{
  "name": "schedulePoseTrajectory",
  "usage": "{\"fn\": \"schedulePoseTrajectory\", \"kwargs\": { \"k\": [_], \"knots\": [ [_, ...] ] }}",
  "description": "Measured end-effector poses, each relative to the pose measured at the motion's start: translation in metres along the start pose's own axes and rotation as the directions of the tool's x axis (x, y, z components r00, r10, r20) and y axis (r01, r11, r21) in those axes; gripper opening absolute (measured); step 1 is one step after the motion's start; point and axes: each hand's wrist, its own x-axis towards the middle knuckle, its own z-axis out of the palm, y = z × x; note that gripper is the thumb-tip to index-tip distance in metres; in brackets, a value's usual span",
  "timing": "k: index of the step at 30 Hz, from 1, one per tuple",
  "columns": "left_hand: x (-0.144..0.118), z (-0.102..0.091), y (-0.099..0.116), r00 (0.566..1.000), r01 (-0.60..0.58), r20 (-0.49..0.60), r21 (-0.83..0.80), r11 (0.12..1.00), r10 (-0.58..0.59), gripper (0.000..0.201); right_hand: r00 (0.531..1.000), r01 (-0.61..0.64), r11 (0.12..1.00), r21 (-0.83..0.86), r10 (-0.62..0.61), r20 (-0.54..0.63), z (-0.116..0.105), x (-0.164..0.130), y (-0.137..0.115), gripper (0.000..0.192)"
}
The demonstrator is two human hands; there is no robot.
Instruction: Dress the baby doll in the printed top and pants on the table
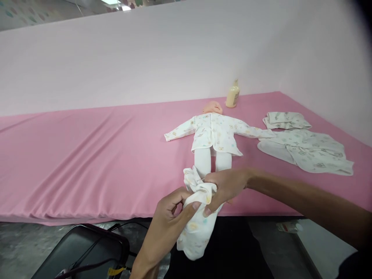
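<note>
A baby doll (213,107) lies on its back on the pink-covered table, head toward the wall, arms spread. It wears a white printed long-sleeved shirt (213,133), and its white legs (202,159) point toward me. At the near edge I hold white printed baby pants (197,232), bunched at the top around the doll's lower left-side leg. My left hand (171,217) pinches the cloth from the left, thumb on top. My right hand (228,188) grips it from the right, fingers closed at the bunched part. The doll's feet are mostly hidden by cloth and hands.
A pump bottle (233,95) of pale yellow liquid stands behind the doll's head. To the right lie a folded printed cloth (286,120) and a spread printed garment (314,151). A black chair (87,248) is at lower left, below the pink sheet's (87,166) edge.
</note>
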Motion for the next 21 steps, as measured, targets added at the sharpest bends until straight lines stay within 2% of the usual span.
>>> {"fn": "schedulePoseTrajectory", "kwargs": {
  "k": [2,7,11,13,17,21],
  "knots": [
    [-0.001,0.000,0.001,1.000,-0.019,0.001,0.028,0.999,0.019,0.022,0.998,0.029,0.998,0.050,-0.026,-0.052,0.002,-0.001,0.003,0.033],
    [0.007,0.000,-0.001,0.990,-0.027,-0.134,0.132,0.991,0.045,0.025,0.991,0.057,0.979,0.196,-0.031,-0.134,0.000,-0.005,0.013,0.034],
    [0.019,0.001,0.006,0.992,-0.054,-0.106,0.180,0.982,0.074,0.026,1.000,-0.012,0.990,0.139,0.009,0.023,-0.006,-0.005,0.009,0.043],
    [0.022,0.001,0.012,0.989,-0.082,-0.102,0.202,0.976,0.104,0.026,0.998,0.017,0.995,0.094,-0.023,0.059,-0.009,-0.004,0.004,0.045],
    [0.026,-0.002,0.023,0.980,-0.086,-0.152,0.252,0.964,0.127,0.028,0.989,0.125,0.991,0.048,-0.120,-0.083,-0.008,-0.007,-0.005,0.039],
    [0.032,-0.007,0.026,0.970,-0.048,-0.226,0.195,0.980,0.092,0.034,0.965,0.140,0.990,0.034,-0.129,-0.228,-0.005,-0.015,-0.007,0.035]
  ]
}}
